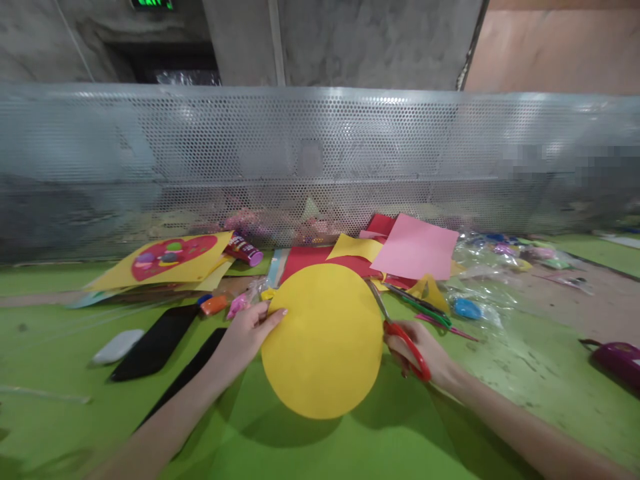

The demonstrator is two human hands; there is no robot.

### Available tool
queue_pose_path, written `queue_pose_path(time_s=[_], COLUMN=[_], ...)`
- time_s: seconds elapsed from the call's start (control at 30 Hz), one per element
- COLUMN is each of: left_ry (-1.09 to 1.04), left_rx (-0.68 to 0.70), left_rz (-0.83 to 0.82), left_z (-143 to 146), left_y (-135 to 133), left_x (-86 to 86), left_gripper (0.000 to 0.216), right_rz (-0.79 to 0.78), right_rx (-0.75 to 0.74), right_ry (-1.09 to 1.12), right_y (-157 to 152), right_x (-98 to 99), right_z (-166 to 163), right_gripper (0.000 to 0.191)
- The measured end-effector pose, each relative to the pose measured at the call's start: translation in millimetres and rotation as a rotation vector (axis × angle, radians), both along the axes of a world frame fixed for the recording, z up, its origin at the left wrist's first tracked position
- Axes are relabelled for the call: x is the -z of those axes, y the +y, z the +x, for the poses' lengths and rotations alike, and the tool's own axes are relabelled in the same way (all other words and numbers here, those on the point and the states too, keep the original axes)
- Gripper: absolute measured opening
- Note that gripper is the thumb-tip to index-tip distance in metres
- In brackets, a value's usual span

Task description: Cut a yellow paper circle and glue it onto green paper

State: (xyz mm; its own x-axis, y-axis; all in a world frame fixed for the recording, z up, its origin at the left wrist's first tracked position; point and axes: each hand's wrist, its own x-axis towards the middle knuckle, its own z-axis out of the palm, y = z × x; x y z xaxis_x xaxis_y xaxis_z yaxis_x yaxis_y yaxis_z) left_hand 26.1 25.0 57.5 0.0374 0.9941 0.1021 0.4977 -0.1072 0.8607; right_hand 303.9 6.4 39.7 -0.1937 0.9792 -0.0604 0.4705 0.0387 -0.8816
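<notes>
The left hand (245,333) pinched the circle (323,340), the right hand (425,353) gripped the scissors (400,333) at its edge, and the cutting looked about done.

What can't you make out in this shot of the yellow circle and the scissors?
All in the head view.
Left hand: fingers beneath the yellow paper circle, hidden by it.
Purple object: cut off by the right edge.
Things behind the perforated screen: blurred by the mesh.
Capped tube label: too small to read.
</notes>
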Motion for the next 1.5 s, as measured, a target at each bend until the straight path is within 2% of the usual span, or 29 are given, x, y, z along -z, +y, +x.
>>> queue_pose_path(time_s=[0.2,0.97,1.5], left_ry=[-0.030,-0.035,-0.153], left_rx=[0.043,0.034,0.071], left_rz=[-0.015,-0.005,-0.066], left_z=[-1.1,-2.5,-4.6], left_y=[1.4,0.1,1.9], left_x=[2.7,0.6,1.0], left_gripper=[0.030,0.028,0.025], right_rz=[-0.001,0.010,-0.009], right_rx=[-0.015,-0.028,-0.001], right_ry=[0.007,-0.030,-0.051], right_y=[-1.2,-0.4,-2.2], right_x=[-1.1,-0.5,-1.4], right_z=[-2.0,-2.5,-2.0], right_gripper=[0.022,0.022,0.024])
